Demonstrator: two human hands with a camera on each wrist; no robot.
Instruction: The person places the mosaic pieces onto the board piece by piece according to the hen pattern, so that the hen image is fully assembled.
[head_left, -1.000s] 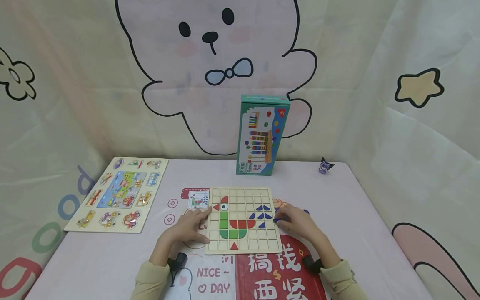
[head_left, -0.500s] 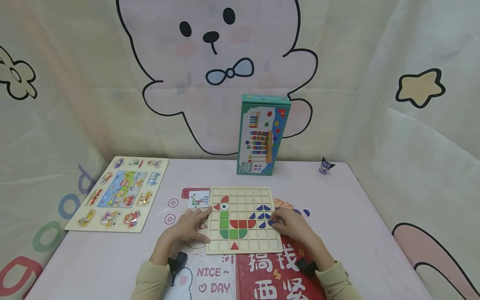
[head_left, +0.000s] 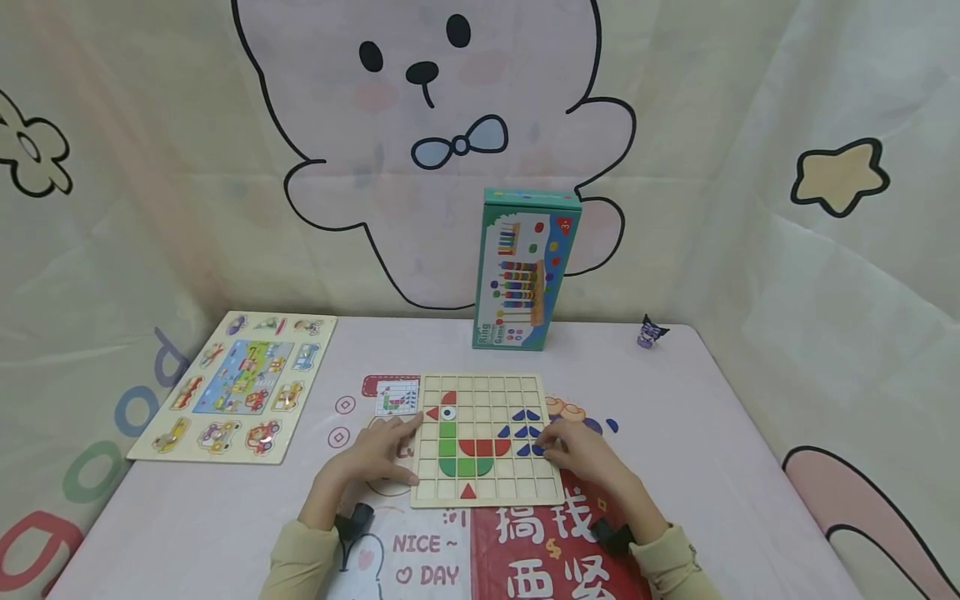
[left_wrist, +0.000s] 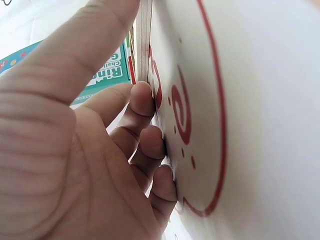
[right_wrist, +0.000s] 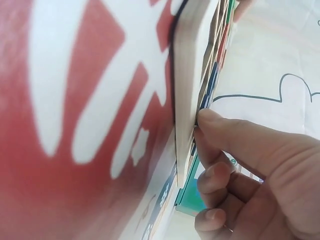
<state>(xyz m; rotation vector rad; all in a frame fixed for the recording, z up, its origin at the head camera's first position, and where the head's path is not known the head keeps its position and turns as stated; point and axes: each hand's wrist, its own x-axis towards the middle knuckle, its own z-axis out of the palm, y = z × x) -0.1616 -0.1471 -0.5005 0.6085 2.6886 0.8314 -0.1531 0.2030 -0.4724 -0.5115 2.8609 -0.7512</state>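
A wooden grid board (head_left: 513, 492) lies on the table, its cells bearing red, green and blue shaped pieces that form a bird. My left hand (head_left: 371, 454) is spread along the board's left edge, with thumb and index fingertip touching it. In the left wrist view the other fingers (left_wrist: 152, 142) bend loosely beside the board's side. At the board's right part, my right hand (head_left: 585, 452) pinches a small blue piece (head_left: 537, 450) in a cell among the other blue pieces. The right wrist view shows the thumb (right_wrist: 210, 117) at the piece, which is mostly hidden.
Another blue piece (head_left: 612, 426) lies right of the board. A small pattern card (head_left: 396, 397) adjoins its upper left corner. A picture puzzle board (head_left: 232, 387) lies at the left, a green box (head_left: 525, 271) stands behind, and a purple figurine (head_left: 650, 333) sits at back right.
My right hand has moved left from the board's right edge, bringing the blue piece over the grid and down into a cell. The left hand has stayed in place.
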